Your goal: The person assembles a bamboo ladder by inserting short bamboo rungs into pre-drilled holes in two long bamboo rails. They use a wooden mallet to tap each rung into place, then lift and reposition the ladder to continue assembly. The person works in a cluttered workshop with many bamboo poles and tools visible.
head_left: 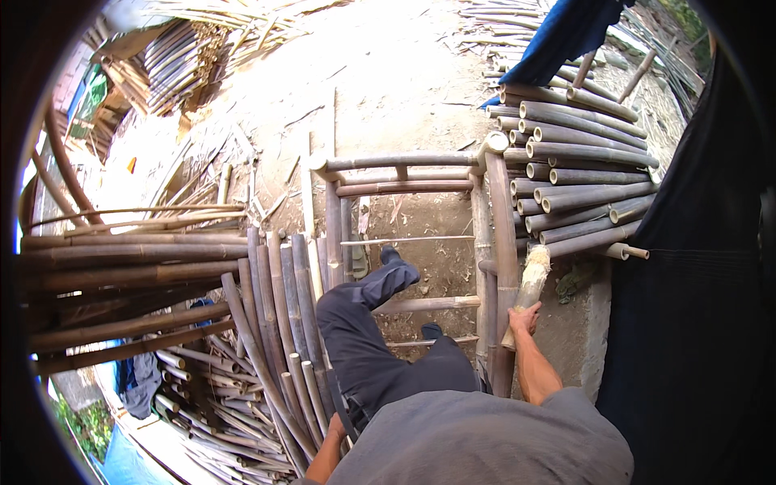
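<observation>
Toward four o'clock from the middle of the view, the right hand (525,318) has its fingers clamped around the lower end of a pale bamboo club (529,287), whose frayed top points to twelve o'clock and lies against an upright post of the bamboo frame (404,162). At seven o'clock the left hand (334,428) is low beside the bent bamboo slats (279,323); whether its fingers are apart or closed cannot be told, as the body hides them. Between the hands a leg in dark trousers (364,331) reaches into the frame toward twelve o'clock. At two o'clock lies a stack of cut bamboo poles (582,170), and at nine o'clock long brown poles (129,259) run sideways
</observation>
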Tool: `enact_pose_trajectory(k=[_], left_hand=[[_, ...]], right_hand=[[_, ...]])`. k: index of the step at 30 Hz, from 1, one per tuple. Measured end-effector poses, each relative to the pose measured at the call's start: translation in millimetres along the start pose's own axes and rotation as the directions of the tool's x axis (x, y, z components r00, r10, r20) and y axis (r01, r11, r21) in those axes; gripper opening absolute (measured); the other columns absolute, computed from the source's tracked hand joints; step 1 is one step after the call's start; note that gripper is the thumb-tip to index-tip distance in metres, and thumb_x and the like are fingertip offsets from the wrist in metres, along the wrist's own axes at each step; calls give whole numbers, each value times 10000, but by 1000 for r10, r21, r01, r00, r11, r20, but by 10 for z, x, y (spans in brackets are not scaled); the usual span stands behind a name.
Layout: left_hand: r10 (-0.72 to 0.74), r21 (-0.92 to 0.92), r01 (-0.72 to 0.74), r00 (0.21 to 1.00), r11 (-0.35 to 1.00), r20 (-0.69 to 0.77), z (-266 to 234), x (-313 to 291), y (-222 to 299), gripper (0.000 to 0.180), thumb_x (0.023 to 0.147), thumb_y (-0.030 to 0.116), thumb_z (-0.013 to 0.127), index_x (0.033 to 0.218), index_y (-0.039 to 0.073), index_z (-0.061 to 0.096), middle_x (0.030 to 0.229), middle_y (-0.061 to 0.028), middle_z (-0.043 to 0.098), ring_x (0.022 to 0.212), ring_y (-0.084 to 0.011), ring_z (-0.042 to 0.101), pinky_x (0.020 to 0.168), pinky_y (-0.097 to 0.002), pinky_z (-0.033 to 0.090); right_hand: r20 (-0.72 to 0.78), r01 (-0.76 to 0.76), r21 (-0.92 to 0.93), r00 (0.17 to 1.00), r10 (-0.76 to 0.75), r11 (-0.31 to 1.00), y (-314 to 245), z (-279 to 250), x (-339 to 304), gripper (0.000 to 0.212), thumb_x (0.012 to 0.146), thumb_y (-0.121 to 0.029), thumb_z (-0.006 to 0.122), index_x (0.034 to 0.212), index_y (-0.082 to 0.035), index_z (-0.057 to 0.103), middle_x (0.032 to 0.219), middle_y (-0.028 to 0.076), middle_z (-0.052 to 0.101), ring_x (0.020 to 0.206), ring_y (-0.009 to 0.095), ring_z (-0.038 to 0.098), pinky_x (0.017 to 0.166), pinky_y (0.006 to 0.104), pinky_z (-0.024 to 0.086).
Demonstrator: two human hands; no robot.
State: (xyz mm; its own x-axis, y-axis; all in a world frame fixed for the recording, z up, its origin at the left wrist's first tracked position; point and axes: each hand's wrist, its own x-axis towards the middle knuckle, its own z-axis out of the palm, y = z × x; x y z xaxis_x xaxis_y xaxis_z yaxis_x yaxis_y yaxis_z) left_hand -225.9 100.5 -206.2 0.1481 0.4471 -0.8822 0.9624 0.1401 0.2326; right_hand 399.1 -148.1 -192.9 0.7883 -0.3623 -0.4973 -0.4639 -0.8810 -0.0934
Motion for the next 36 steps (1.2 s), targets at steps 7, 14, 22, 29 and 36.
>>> enact_pose_trajectory(k=[7, 14, 22, 29, 36], left_hand=[[213, 377, -300, 943, 876, 255, -1220, 1030, 2971, 480, 844, 425, 636, 1073, 6, 686, 987, -202, 710, 954, -342, 681, 833, -396, 516], [329, 123, -343, 937, 931, 117, -1994, 2047, 4739, 450, 853, 388, 630, 1084, 5, 677, 977, -208, 703, 956, -357, 673, 882, -395, 510], [219, 211, -252, 961, 944, 166, -2318, 2489, 4399, 476, 809, 400, 655, 1075, 6, 682, 1034, -207, 698, 1005, -341, 664, 897, -397, 506], [108, 283, -127, 991, 951, 83, -2282, 2316, 4086, 445, 773, 387, 667, 1035, 29, 694, 1036, -225, 690, 1025, -357, 654, 917, -394, 497], [126, 151, -109, 985, 983, -114, -1907, 2824, 4442, 403, 790, 349, 673, 1008, 10, 681, 1002, -222, 690, 989, -369, 654, 886, -427, 503]], right_hand=[[38, -112, 133, 993, 108, 985, -462, -187, -113, 1104, 699, -295, 828, 1516, -58, 125, 1350, 292, 497, 1229, 438, 512, 1034, 473, 416], [90, -284, 170, 958, 272, 944, -1031, -317, -221, 1149, 631, -206, 865, 1494, 18, 140, 1369, 310, 478, 1269, 415, 492, 1065, 423, 401], [235, -272, -41, 933, 273, 962, -1169, -571, 145, 1073, 611, -155, 879, 1424, 65, 214, 1372, 289, 477, 1255, 385, 513, 1052, 417, 434], [204, -258, -60, 942, 265, 964, -1227, -593, 156, 960, 570, -159, 883, 1337, 68, 352, 1273, 254, 553, 1162, 361, 579, 968, 426, 496], [327, -22, -136, 943, 66, 991, -1461, -1024, 404, 947, 579, -280, 882, 1310, 87, 404, 1234, 247, 574, 1144, 343, 583, 965, 408, 485]])
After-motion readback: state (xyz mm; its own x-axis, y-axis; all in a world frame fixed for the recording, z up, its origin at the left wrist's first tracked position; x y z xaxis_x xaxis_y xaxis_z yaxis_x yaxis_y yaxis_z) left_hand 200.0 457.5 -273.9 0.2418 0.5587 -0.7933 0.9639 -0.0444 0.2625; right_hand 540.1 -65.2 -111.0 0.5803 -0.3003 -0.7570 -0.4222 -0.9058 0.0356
